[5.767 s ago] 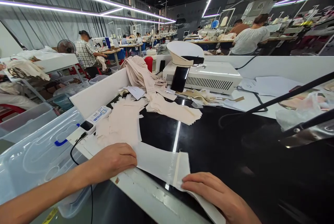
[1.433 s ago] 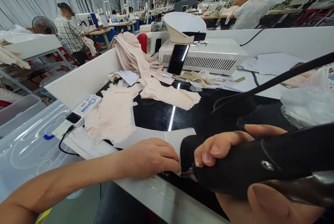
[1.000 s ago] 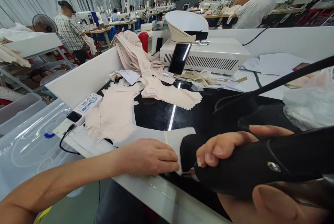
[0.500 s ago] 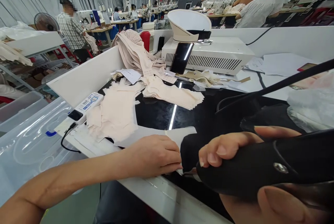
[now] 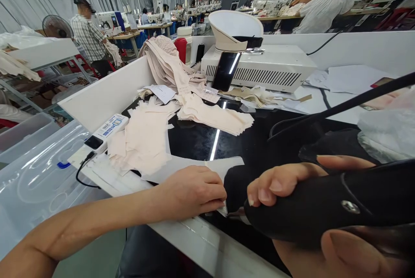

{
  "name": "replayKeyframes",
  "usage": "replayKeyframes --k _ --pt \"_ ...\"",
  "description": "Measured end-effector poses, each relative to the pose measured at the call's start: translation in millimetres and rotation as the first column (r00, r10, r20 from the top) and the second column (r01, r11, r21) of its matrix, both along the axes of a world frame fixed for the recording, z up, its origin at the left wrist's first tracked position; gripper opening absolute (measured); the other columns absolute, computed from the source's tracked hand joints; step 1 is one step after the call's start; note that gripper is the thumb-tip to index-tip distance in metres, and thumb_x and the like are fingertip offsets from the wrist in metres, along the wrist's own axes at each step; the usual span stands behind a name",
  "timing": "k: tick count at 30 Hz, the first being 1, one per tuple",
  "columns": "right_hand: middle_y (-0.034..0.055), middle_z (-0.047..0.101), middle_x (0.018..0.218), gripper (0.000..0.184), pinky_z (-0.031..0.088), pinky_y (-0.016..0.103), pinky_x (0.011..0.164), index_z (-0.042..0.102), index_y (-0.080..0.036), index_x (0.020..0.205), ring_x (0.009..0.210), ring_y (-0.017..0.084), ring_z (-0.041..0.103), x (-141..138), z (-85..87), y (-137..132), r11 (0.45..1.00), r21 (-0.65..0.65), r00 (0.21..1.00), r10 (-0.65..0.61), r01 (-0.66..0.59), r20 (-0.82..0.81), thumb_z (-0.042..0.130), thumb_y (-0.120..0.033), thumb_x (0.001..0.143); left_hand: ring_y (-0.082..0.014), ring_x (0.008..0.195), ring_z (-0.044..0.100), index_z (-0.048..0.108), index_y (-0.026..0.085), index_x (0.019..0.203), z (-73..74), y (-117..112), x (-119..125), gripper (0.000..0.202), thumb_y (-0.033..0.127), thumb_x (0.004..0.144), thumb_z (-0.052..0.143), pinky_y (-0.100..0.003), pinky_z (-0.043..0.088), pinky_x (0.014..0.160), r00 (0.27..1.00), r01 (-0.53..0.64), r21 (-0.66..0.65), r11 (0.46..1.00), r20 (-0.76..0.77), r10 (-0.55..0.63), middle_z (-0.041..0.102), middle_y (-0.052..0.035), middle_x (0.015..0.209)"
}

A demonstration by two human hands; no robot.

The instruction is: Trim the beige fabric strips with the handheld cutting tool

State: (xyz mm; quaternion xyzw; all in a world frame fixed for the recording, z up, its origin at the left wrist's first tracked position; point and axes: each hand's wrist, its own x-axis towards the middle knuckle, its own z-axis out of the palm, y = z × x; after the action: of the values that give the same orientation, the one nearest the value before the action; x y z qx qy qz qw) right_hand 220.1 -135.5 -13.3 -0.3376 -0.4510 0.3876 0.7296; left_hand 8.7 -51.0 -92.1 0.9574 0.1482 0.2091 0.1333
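Observation:
My left hand (image 5: 197,193) rests near the table's front edge, fingers pinched together at the rim of a white cut piece (image 5: 231,164); the fingertips hide exactly what they grip. This flat, curved piece lies partly under that hand on the black work surface. My right hand (image 5: 285,178) is wrapped round a black hand tool (image 5: 301,209) with a rounded nose and a screw in its side. Its nose sits low over the surface, just right of my left fingertips. The tool's underside is hidden. A pile of pale pink fabric pieces (image 5: 145,135) lies beyond my left forearm.
Another stack of pale fabric (image 5: 214,116) lies farther back. Behind it stand a slotted white box (image 5: 275,68), a phone (image 5: 226,70) and a cream visor (image 5: 233,31). A thick black cable (image 5: 350,100) crosses the right side. A white power bank (image 5: 108,130) lies left. People work at machines beyond.
My left hand has shifted very slightly to the right. The right hand and the black tool look nearly unchanged; in the background a person in white has moved a little.

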Motion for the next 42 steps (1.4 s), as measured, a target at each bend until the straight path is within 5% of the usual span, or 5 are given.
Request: replayKeyframes --k 6,13,19,42 --pt "-0.0005 0.083 0.083 0.042 0.075 0.046 0.066 0.094 -0.043 0.125 0.071 0.029 0.079 3.5 0.7 0.8 0.998 -0.026 0.999 0.051 -0.051 0.01 0.117 -0.048 0.091 -0.0245 0.109 0.087 0.085 0.018 0.117 1.0 -2.2 0.3 0.03 0.033 0.137 0.069 -0.037 0.068 0.105 0.998 0.011 0.081 0.997 -0.058 -0.007 0.092 -0.009 0.118" --pt "-0.004 0.075 0.082 0.047 0.072 0.046 0.064 0.091 -0.042 0.121 0.068 0.028 0.076 -4.6 2.5 7.0 0.999 0.007 0.997 -0.048 0.048 -0.054 0.121 -0.055 0.087 -0.0224 0.106 0.085 0.084 0.017 0.114 -2.8 -3.8 -3.2 0.04 0.032 0.141 0.058 -0.035 0.067 0.104 1.0 0.014 0.138 0.99 0.004 -0.014 0.091 -0.0085 0.117" --pt "-0.0012 0.08 0.079 0.044 0.074 0.049 0.064 0.09 -0.041 0.119 0.07 0.032 0.081 1.0 5.9 7.1 0.999 -0.02 0.999 0.034 -0.035 -0.017 0.12 -0.049 0.087 -0.0225 0.105 0.085 0.083 0.019 0.112 -0.3 -5.4 -1.1 0.032 0.031 0.137 0.067 -0.034 0.066 0.101 0.999 0.001 0.095 0.995 -0.035 0.002 0.09 -0.0073 0.114" --pt "-0.0032 0.08 0.078 0.042 0.075 0.048 0.061 0.087 -0.039 0.12 0.066 0.03 0.08 -6.9 4.1 5.5 1.0 0.004 0.999 -0.03 0.03 0.019 0.116 -0.051 0.092 -0.0241 0.106 0.086 0.085 0.019 0.116 2.4 -6.2 -2.4 0.021 0.029 0.133 0.076 -0.034 0.067 0.101 1.0 -0.004 0.047 0.999 -0.01 0.005 0.087 -0.0093 0.114"
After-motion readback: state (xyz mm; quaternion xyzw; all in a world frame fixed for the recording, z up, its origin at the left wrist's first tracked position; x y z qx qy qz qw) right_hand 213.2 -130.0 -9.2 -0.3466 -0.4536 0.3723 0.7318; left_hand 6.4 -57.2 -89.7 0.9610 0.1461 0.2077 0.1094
